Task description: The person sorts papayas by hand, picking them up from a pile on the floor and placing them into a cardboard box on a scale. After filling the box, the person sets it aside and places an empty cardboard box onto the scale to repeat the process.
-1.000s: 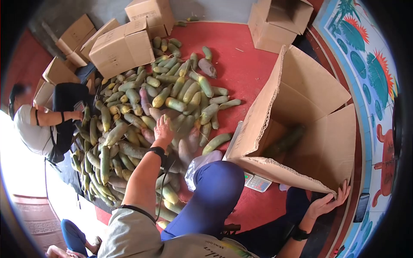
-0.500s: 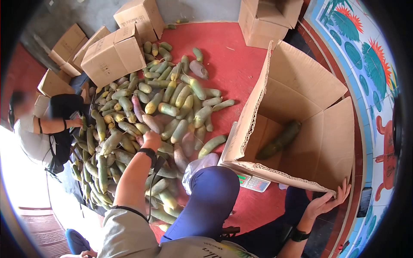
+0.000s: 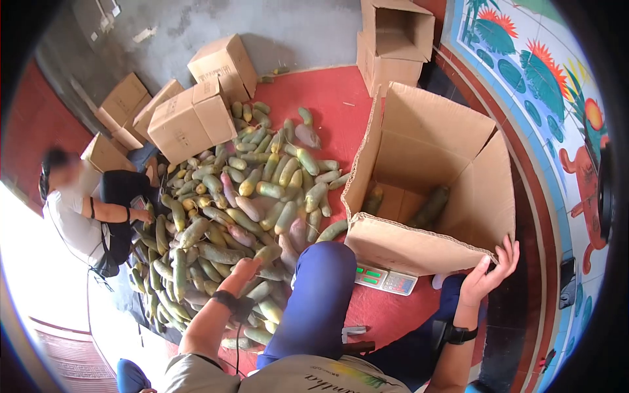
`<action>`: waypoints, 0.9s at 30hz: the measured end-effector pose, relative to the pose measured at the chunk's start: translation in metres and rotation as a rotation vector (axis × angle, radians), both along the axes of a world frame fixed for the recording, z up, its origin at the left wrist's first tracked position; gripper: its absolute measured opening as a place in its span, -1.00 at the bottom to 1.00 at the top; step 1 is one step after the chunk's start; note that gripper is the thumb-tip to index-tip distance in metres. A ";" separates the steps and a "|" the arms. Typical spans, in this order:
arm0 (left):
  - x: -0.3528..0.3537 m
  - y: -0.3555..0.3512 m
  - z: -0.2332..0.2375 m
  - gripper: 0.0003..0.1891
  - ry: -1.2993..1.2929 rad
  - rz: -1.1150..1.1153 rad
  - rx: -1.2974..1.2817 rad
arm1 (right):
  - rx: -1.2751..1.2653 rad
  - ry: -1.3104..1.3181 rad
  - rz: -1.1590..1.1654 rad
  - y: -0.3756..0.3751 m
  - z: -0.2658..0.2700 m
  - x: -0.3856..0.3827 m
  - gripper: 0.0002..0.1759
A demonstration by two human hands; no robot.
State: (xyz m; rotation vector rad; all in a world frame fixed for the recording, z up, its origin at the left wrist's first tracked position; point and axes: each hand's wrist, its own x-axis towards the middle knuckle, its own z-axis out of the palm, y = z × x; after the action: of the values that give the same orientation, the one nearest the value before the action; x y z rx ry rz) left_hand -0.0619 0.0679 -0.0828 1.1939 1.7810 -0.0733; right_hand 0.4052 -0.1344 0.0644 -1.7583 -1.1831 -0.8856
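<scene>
My left hand (image 3: 245,270) is closed around the end of a green radish (image 3: 268,253), just over the near side of a large radish pile (image 3: 219,251). Most radishes are green with yellowish ends; a few are reddish. On the right, my right hand (image 3: 491,267) grips the near right rim of an open cardboard box (image 3: 419,243), thumb outside and fingers over the edge. Inside the box lie a dark green radish (image 3: 430,207) and another radish (image 3: 373,199) partly hidden by the left wall. The box sits on a digital scale (image 3: 386,280) with green displays.
Another person (image 3: 82,216) sits at the pile's left side, one hand on it. Closed cartons (image 3: 190,121) stand behind the pile, and open boxes (image 3: 396,49) at the back wall. My raised knee (image 3: 324,288) is between pile and box. A muraled wall runs along the right.
My left hand has moved toward me and slightly right, now with a green radish in it. The camera view has shifted, and a second radish shows inside the box. My right hand stays on the rim.
</scene>
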 end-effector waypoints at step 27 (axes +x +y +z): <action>0.268 -0.026 0.229 -0.70 -0.100 -1.006 1.368 | 0.003 0.011 0.099 -0.009 0.003 0.004 -0.77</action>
State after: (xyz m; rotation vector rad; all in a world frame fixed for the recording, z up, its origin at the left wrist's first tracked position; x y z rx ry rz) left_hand 0.2063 0.0420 0.1463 2.8730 0.7998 0.7059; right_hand 0.4089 -0.1438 0.0678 -1.6850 -1.2503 -0.8179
